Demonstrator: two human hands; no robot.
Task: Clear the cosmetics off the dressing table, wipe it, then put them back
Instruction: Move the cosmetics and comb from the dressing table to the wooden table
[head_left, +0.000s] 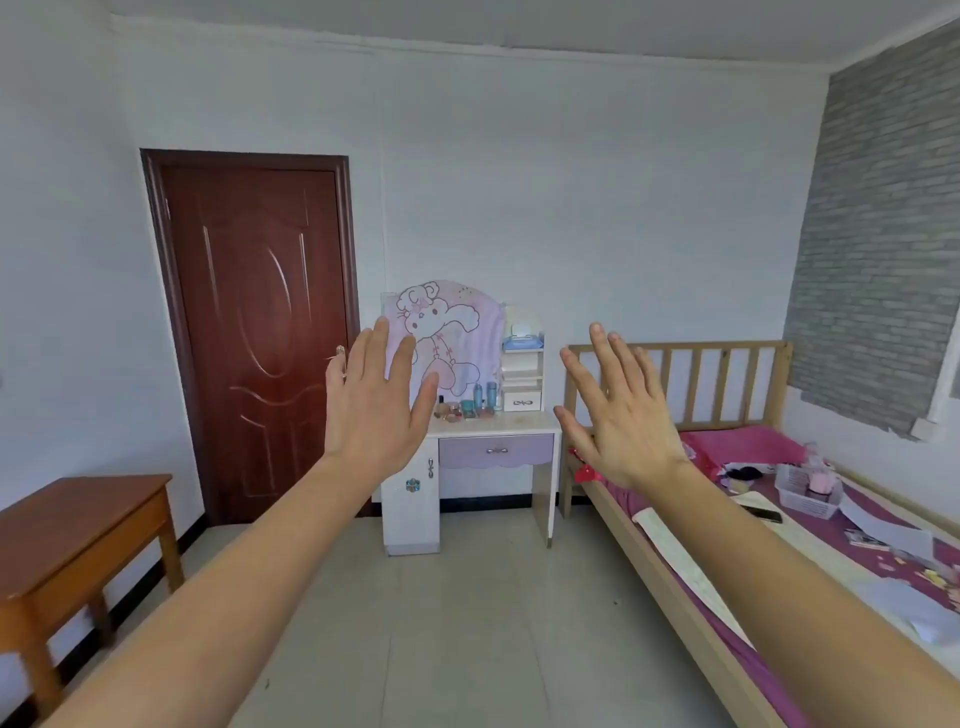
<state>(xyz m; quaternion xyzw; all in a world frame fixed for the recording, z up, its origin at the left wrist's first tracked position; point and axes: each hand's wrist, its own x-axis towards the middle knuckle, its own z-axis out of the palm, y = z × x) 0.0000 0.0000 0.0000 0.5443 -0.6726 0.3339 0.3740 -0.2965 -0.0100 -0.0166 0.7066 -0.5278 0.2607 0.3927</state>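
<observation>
A small white and lilac dressing table (524, 423) stands against the far wall across the room. A cluster of cosmetics (475, 402), several small bottles and jars, sits at the back left of its top. A pink cartoon cloth (452, 332) covers its mirror. My left hand (376, 402) and my right hand (621, 410) are both raised in front of me, backs toward me, fingers straight and spread, holding nothing. They are well short of the table. My left hand hides part of the table's left side.
A dark red door (254, 332) is left of the dressing table. A brown wooden table (72, 525) stands at the left wall. A wooden bed (675, 374) with a purple sheet, a plastic basket (808, 493), a phone and papers fills the right. Pale tiled floor (467, 623) lies between.
</observation>
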